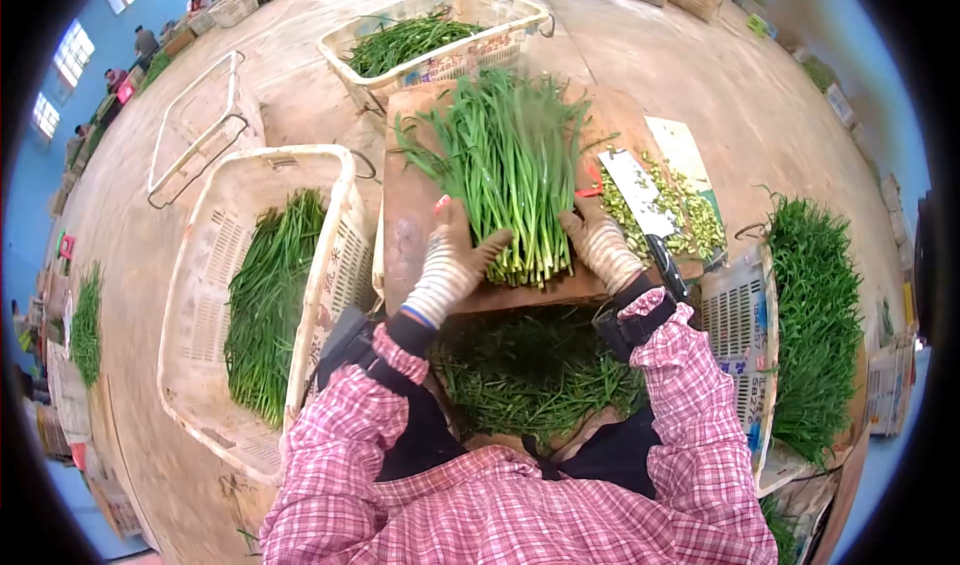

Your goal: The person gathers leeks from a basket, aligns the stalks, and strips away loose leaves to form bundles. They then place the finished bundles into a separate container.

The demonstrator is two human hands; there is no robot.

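A thick bundle of long green stalks [510, 165] lies on a brown board [405, 255], pale cut ends toward me. My left hand [455, 255], in a striped, brown-palmed glove, is at the bundle's left side with thumb and fingers spread. On the right side, my gloved right hand [600, 240] rests against the stalks, fingers apart and partly hidden. Neither hand is closed round the bundle. A cleaver [640, 197] with a black handle lies right of my right hand, among chopped pale stalk ends [700, 220]. Something red shows beside the right hand.
A crate [345, 210] with green stalks stands at the left, another [470, 62] behind the board. An empty-looking crate [160, 165] is farther left. A crate [735, 315] and a green heap [815, 325] are at the right. Loose greens [540, 385] lie below the board. People sit far left.
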